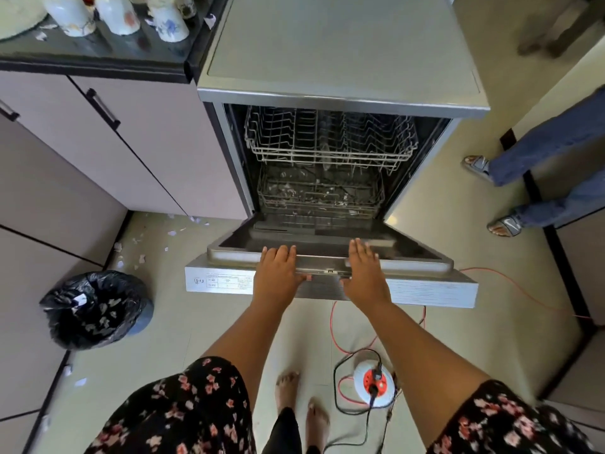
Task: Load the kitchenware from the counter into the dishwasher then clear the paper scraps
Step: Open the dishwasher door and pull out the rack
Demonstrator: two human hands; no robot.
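Observation:
The steel dishwasher (340, 73) stands with its door (425, 283) lowered almost flat. My left hand (278, 271) and my right hand (363, 270) lie on the door's top edge with fingers straight and thumbs under the lip. Inside, the upper wire rack (330, 139) and lower rack (319, 194) hold nothing large. White floral cups (70, 14) stand upside down on the dark counter (98, 57) at the top left, beside a pale plate (16, 14). Paper scraps (140, 247) litter the floor by the cabinet; a few lie on the counter.
A bin lined with a black bag (95, 309) stands on the floor at left. A red cable and a white extension reel (373, 383) lie by my bare feet. Another person's legs (540, 178) in jeans and sandals stand at right. Cabinets (108, 142) run below the counter.

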